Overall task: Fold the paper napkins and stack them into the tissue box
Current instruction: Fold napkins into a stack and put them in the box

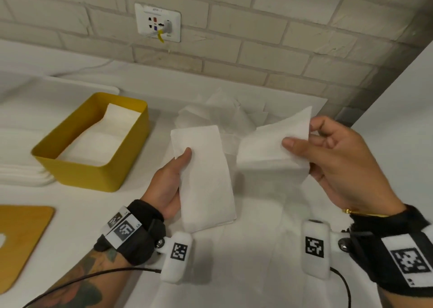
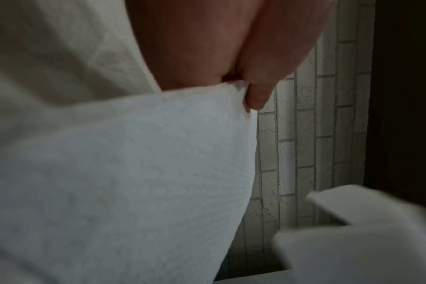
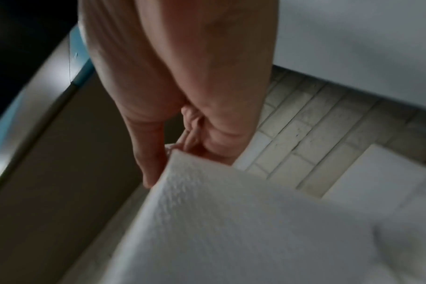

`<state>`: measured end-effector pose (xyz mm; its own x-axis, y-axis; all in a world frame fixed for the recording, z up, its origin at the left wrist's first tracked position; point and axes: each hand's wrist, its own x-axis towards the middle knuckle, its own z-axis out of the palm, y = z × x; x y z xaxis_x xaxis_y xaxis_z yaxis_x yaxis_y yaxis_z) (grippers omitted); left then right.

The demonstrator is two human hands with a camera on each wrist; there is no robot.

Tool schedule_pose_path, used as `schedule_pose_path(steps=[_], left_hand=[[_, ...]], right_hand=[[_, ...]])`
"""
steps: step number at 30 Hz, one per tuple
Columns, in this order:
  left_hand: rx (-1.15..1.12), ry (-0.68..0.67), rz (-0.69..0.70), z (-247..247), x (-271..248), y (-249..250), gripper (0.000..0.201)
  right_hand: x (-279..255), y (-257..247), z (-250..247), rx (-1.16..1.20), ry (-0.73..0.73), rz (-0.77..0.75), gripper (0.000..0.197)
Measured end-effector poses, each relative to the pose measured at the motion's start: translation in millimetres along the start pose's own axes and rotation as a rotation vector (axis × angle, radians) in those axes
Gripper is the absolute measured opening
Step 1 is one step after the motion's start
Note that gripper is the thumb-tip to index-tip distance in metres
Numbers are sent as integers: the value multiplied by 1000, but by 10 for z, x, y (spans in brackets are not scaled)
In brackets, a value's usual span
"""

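The left hand (image 1: 172, 186) gripped a folded napkin (image 1: 206, 179), thumb on top and fingers hidden beneath, holding it flat above the white surface (image 1: 234, 261) — likely because a flat, supported fold keeps its crease on the way to the box. The right hand (image 1: 339, 165) pinched a second napkin (image 1: 271, 143) between thumb and curled fingers near its far corner; that sheet hung looser and partly opened, which suggested it had yet to be folded. Both were held apart, neither touching the other.

The yellow tissue box (image 1: 77, 174) stood to the left on the surface, open-topped, with folded napkins (image 1: 98, 143) already lying inside it, so the stacking seemed partly done. A loose heap of unfolded napkins (image 1: 222, 111) lay behind the hands, near the brick wall (image 1: 281, 38).

Only the head view showed the box, the heap and both hands together. The left wrist view gave the paper's embossed texture up close and one fingertip (image 2: 258, 96) curled over its edge — the right wrist view showed fingers (image 3: 153, 163) closing on the other napkin's corner, though blurred.
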<state>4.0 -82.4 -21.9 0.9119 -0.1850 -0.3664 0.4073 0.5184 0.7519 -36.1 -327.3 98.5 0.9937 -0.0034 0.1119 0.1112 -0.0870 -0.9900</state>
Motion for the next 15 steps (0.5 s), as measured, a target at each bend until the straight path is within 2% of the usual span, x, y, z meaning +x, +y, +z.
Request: schedule_pose_path(steps=[1, 4, 6, 11, 15], left_hand=[[-3, -13, -6, 12, 4, -3, 40], [-8, -57, -7, 45, -1, -26, 40], [4, -87, -4, 83, -33, -35, 39], [0, -155, -3, 105, -82, -65, 50], [-30, -142, -18, 101, -59, -75, 72]], right_hand=[[14, -76, 81, 74, -44, -18, 28], [101, -95, 307, 197, -132, -10, 44], [174, 70, 458, 222, -155, 58, 52], [242, 681, 739, 39, -22, 284, 44], [221, 854, 789, 32, 30, 332, 40]])
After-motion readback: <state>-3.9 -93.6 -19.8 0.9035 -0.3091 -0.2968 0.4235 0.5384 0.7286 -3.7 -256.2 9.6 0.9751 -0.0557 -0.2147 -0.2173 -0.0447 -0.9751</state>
